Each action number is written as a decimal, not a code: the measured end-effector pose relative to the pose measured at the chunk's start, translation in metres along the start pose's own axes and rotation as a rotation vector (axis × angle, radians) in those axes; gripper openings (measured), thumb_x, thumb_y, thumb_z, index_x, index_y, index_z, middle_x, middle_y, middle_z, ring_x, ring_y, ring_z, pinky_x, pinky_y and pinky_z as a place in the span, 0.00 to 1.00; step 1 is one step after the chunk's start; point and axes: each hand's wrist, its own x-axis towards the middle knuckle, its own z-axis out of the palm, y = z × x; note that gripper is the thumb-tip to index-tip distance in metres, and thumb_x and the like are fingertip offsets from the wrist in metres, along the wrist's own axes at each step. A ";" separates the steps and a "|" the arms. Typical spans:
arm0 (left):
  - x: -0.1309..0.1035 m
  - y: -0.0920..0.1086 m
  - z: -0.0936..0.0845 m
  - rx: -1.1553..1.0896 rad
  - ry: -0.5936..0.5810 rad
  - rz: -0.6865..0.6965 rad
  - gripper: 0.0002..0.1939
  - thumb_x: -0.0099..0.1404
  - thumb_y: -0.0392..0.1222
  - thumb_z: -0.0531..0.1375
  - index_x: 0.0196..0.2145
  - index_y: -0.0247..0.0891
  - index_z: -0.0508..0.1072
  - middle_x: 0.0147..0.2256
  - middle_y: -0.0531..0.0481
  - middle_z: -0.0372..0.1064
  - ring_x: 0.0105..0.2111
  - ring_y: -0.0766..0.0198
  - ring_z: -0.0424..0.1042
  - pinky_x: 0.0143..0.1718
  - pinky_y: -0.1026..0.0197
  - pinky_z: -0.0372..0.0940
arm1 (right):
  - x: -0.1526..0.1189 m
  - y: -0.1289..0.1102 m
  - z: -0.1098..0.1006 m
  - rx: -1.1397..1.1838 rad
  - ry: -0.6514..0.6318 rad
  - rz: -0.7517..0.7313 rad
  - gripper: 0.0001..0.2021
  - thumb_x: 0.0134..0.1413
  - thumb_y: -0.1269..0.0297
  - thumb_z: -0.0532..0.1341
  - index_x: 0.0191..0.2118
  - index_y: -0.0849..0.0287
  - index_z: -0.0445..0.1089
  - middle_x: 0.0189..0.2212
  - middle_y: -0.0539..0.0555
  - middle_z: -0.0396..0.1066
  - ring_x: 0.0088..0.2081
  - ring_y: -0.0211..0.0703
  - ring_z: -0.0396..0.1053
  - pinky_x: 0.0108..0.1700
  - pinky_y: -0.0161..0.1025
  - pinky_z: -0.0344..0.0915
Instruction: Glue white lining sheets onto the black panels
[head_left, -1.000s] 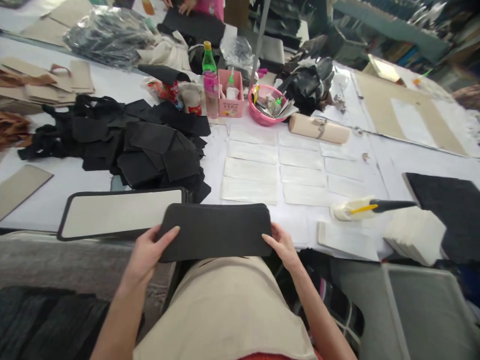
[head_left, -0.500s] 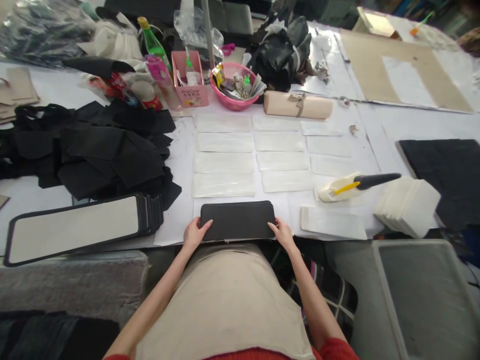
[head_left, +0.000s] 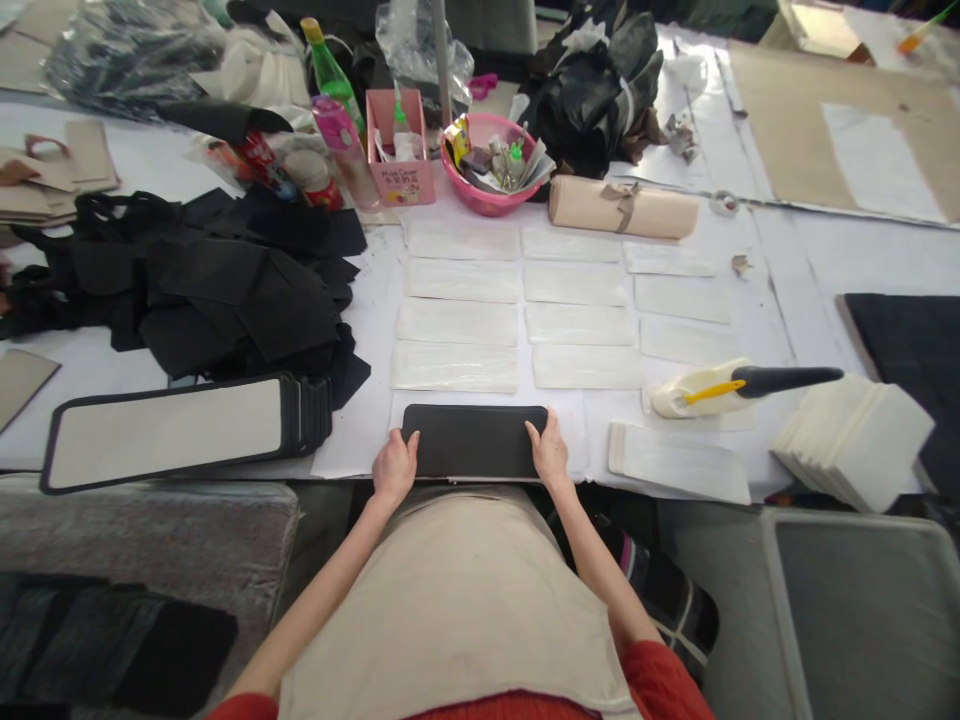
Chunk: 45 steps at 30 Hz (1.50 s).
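Observation:
A black rectangular panel with rounded corners [head_left: 472, 441] lies at the table's front edge, close to my apron; whether more than one layer is there I cannot tell. My left hand [head_left: 395, 464] grips its left end, thumb on top and fingers at the side. At the right end, my right hand [head_left: 548, 450] holds it the same way. Beyond it, rows of whitish translucent strips [head_left: 455, 366] lie flat on the white-covered table. To the left rests a stack of long black-edged panels [head_left: 169, 430], the top one pale grey.
Black fabric pieces [head_left: 217, 290] are heaped at left. At right are a glue container with a black-handled brush [head_left: 697, 390], a strip stack [head_left: 675, 460] and a white stack of pieces [head_left: 855, 435]. A pink basin [head_left: 491, 205], pink box [head_left: 409, 185] and beige roll [head_left: 660, 212] stand behind.
The black layers, slightly fanned at the upper right before, now line up evenly. My right hand has shifted up along the right end. The view has swung a little to the left.

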 end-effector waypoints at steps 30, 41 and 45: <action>0.148 0.001 -0.051 -0.394 0.150 -0.131 0.13 0.59 0.40 0.54 0.33 0.33 0.77 0.36 0.38 0.75 0.36 0.55 0.72 0.37 0.59 0.60 | 0.131 -0.071 0.003 0.030 -0.102 0.148 0.12 0.53 0.66 0.57 0.36 0.64 0.77 0.31 0.62 0.77 0.39 0.52 0.73 0.41 0.40 0.63; 0.151 -0.009 -0.068 -1.015 0.063 -0.145 0.09 0.45 0.41 0.62 0.25 0.34 0.70 0.19 0.53 0.67 0.19 0.68 0.65 0.20 0.67 0.54 | 0.122 -0.076 -0.024 0.414 -0.076 0.065 0.10 0.45 0.59 0.60 0.30 0.61 0.71 0.24 0.51 0.73 0.25 0.39 0.70 0.28 0.33 0.62; 0.131 -0.009 -0.098 -1.305 -0.088 -0.061 0.16 0.42 0.40 0.68 0.30 0.33 0.71 0.20 0.55 0.66 0.19 0.72 0.63 0.18 0.70 0.50 | 0.095 -0.083 -0.061 0.766 -0.087 0.003 0.12 0.42 0.57 0.63 0.32 0.59 0.69 0.18 0.45 0.66 0.21 0.34 0.63 0.21 0.30 0.53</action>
